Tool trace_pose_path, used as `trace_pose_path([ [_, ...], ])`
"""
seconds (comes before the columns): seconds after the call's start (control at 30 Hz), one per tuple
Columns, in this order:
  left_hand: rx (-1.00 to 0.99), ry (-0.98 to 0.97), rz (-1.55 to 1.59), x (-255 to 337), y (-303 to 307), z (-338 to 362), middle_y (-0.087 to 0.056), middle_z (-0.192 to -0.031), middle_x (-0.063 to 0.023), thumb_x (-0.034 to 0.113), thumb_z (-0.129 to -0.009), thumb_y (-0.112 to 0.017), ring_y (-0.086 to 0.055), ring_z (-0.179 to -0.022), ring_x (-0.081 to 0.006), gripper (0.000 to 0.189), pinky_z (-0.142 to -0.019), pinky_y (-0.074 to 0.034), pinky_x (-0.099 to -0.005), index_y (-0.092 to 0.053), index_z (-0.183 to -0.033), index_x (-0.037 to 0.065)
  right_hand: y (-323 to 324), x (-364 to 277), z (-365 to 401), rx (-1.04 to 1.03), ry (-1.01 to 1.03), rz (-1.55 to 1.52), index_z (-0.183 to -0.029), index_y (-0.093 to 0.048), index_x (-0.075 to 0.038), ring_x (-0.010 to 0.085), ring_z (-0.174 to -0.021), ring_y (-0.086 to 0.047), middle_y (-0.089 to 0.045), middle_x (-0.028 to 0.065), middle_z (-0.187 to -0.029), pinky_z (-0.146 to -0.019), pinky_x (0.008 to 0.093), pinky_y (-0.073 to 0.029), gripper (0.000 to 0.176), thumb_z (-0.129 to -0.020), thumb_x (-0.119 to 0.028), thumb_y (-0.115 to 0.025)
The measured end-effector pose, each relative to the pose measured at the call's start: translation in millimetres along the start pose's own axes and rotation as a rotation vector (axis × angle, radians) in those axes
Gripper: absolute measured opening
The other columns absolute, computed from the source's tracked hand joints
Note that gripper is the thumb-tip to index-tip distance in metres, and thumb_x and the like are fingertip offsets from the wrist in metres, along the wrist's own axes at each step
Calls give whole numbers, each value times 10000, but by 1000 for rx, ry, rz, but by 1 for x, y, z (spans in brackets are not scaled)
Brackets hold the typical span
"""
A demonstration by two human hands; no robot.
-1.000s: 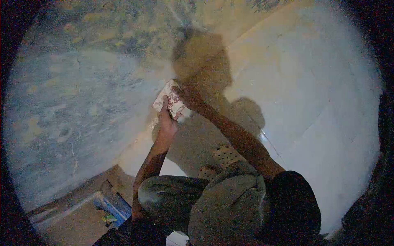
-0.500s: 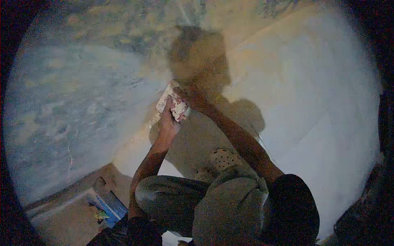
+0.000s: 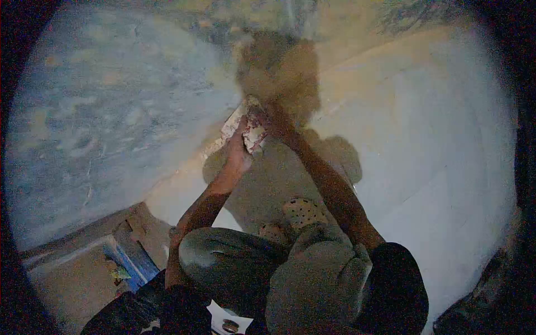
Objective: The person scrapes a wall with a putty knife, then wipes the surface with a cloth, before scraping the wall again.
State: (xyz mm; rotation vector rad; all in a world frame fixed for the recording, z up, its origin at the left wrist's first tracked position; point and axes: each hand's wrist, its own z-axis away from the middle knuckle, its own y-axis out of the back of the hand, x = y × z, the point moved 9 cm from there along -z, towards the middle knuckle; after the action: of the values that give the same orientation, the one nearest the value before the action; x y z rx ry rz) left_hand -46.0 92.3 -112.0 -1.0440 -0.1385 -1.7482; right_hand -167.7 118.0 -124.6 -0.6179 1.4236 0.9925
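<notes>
A rough block, whitish with reddish patches, is held out in front of my knees, close to where the wall meets the floor. My left hand grips it from the near left side, thumb lying along its face. In deep shadow at the block's upper right is my right hand, its fingers hard to see against the dark. Both forearms reach forward, and my head's shadow falls on the wall just beyond the hands.
A stained, bluish-grey wall rises to the left. Pale floor spreads to the right. At lower left lies a brown cardboard box with a blue printed panel. A perforated clog shows beyond my bent knee.
Both hands and the block have moved slightly up and to the right in view. The block is turned more upright. The box and my knees have shifted a little with the camera.
</notes>
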Motion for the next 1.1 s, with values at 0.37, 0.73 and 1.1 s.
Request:
trace_pose_path([
  [0.37,-11,92,38,-9,6,-9,-641,-870,-18,413,-852,-614,-597,-607,-120,338,-382,-423,-250,-574,-1015,120,1,0,2,17,2,-40,-1144,-572,-43,252,-817,-607,-635,135,-938,-765,373,-487,416,-898,-375,-530],
  [0.73,87,-319,-476,33,-15,20,-636,-875,-28,369,-845,-638,-622,-724,-163,300,-573,-523,-307,-581,-982,109,-1,2,-1,26,13,-64,-1158,-568,-42,222,-776,-611,-645,113,-913,-734,349,-498,406,-894,-349,-546],
  [1.1,-24,-492,-987,40,-5,18,-616,-1006,-37,301,-891,-587,-618,-846,-169,297,-724,-545,-317,-535,-1100,97,1,-3,2,1,31,-98,-1173,-563,-40,192,-736,-615,-654,91,-888,-704,325,-510,400,-890,-322,-561],
])
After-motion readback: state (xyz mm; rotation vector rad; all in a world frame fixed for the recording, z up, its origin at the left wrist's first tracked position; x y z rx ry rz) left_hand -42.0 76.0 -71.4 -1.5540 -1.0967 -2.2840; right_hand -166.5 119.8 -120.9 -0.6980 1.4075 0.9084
